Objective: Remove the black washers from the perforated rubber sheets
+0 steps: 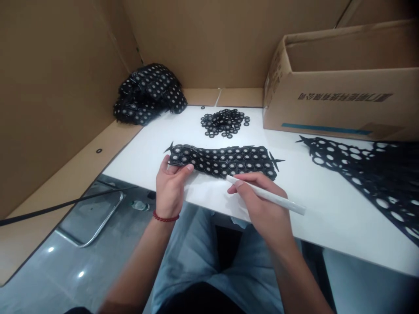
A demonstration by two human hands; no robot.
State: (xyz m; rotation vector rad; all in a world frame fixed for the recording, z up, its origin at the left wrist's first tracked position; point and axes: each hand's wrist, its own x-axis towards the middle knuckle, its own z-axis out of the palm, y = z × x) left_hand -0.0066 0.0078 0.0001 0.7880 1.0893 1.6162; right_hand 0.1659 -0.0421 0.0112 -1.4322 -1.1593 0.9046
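A black die-cut strip full of small rings (225, 160) lies across the white table (327, 218) in front of me. My left hand (170, 185), with a red bracelet on the wrist, pinches the strip's left end between thumb and fingers. My right hand (262, 205) grips a thin white stick (268, 196) like a pen, its tip touching the strip's near edge. A loose pile of punched-out black rings (225, 122) sits just beyond the strip.
An open cardboard box (340, 96) stands at the back right. Emptied black sheets with holes (369, 170) spread over the table's right side. A heap of black ring strips (149, 93) rests at the back left. Cardboard walls surround the table; a metal stool frame (94, 218) and black cable (49, 208) lie at the lower left.
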